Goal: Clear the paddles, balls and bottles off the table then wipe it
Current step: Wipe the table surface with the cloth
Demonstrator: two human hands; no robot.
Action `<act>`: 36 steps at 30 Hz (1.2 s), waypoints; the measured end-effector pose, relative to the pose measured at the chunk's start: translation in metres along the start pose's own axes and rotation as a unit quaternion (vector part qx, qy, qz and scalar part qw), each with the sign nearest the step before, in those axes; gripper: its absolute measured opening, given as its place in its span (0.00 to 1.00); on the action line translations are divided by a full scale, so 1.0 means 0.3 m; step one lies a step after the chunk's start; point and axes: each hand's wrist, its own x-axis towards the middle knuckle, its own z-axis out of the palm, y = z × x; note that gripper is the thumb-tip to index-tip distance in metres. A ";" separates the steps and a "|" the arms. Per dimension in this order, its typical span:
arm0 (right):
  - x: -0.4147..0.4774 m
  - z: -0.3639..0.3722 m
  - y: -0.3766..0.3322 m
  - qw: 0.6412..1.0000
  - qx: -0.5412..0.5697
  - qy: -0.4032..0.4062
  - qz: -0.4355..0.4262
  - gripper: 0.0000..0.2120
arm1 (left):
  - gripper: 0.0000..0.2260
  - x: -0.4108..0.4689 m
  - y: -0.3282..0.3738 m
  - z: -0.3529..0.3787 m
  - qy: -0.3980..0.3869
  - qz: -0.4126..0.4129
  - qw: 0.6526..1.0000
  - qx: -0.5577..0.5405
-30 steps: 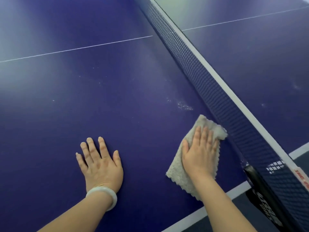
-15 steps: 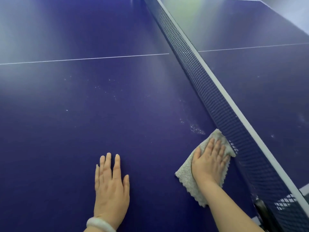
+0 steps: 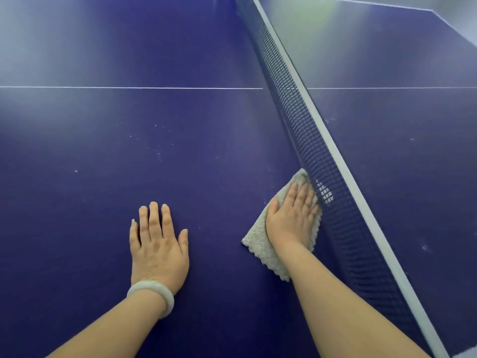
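Now the right grip [image 3: 291, 218] lies flat, fingers straight and holding nothing, pressing the grey cloth [image 3: 263, 251] onto the blue counter [image 3: 129, 151] right against the foot of the net [image 3: 322, 156], likely to catch dirt along that edge. Well apart to its left, the left grip [image 3: 157, 244] rests flat and unclenched, apparently as a brace. Since a second ago the cloth has advanced along the net, and the pale smear ahead of it no longer shows.

on the dark blue table [image 3: 77, 140], the right hand [image 3: 291, 218] presses a grey cloth [image 3: 260, 244] flat with straight fingers, its far corner touching the foot of the net [image 3: 317, 151], while the left hand [image 3: 157, 246], a pale bangle [image 3: 152, 293] on its wrist, lies flat nearby, with faint white specks beyond.
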 end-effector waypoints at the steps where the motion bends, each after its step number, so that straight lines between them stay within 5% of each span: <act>1: 0.008 -0.001 -0.029 1.000 0.002 -0.004 -0.031 0.33 | 0.30 -0.001 0.000 -0.001 -0.004 -0.003 1.000 0.005; 5: -0.035 0.020 0.020 0.979 -0.027 -0.009 -0.200 0.33 | 0.28 0.007 0.002 0.007 0.002 -0.013 1.000 0.014; 9: -0.008 -0.005 0.162 0.995 -0.020 0.005 -0.095 0.33 | 0.30 0.015 0.004 0.011 0.007 -0.014 1.000 0.020; 13: 0.116 -0.023 0.011 0.999 0.024 -0.002 -0.044 0.33 | 0.30 0.024 0.003 0.009 0.006 -0.016 1.000 0.024; 17: 0.122 -0.008 -0.138 0.982 0.001 -0.019 -0.189 0.32 | 0.29 0.024 0.003 0.007 0.003 -0.016 1.000 0.020; 20: 0.016 -0.002 -0.033 0.955 -0.012 -0.028 -0.294 0.31 | 0.29 0.019 0.004 -0.002 0.004 -0.016 1.000 0.019; 24: 0.044 -0.021 0.136 0.989 -0.011 -0.009 -0.149 0.32 | 0.29 0.020 0.010 -0.006 -0.004 -0.023 1.000 0.018; 27: 0.075 -0.006 0.045 0.999 0.004 0.024 -0.044 0.33 | 0.29 0.023 0.011 -0.006 -0.006 -0.021 1.000 0.022; 29: 0.057 0.011 -0.089 0.996 0.026 0.018 -0.085 0.33 | 0.29 0.024 0.012 -0.009 -0.008 -0.020 0.999 0.024; 33: 0.006 0.038 -0.190 0.954 -0.010 -0.017 -0.298 0.32 | 0.29 0.022 0.008 -0.011 -0.015 -0.025 0.999 0.027; 36: 0.001 0.031 0.009 0.975 -0.019 0.001 -0.222 0.32 | 0.30 0.023 0.008 -0.013 -0.016 -0.025 0.999 0.031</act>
